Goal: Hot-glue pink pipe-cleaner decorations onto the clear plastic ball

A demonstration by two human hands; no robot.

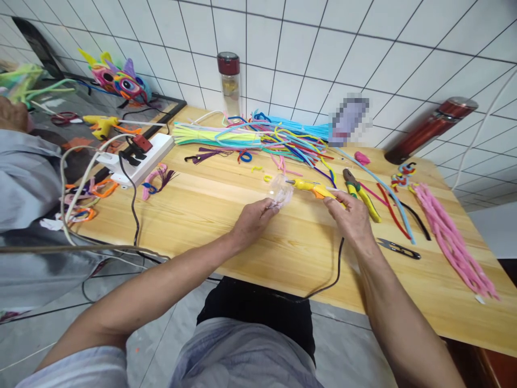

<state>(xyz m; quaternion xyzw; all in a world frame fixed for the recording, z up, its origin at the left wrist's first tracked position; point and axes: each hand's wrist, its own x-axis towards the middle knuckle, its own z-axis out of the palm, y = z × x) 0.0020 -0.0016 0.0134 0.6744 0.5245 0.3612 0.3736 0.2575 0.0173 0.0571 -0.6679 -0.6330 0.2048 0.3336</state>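
Plastic [281, 191] is pinched by the left hand [252, 222], apparently for steadiness, beside the glue gun [307, 186] gripped by the right hand [352, 218].

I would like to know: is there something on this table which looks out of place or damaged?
Nothing is plainly spilled or broken. Small yellow scraps lie loose near the yellow glue gun, like stray offcuts. The red flask seems to lean, but lines on the tiled wall slant too, so the camera angle is probably why.
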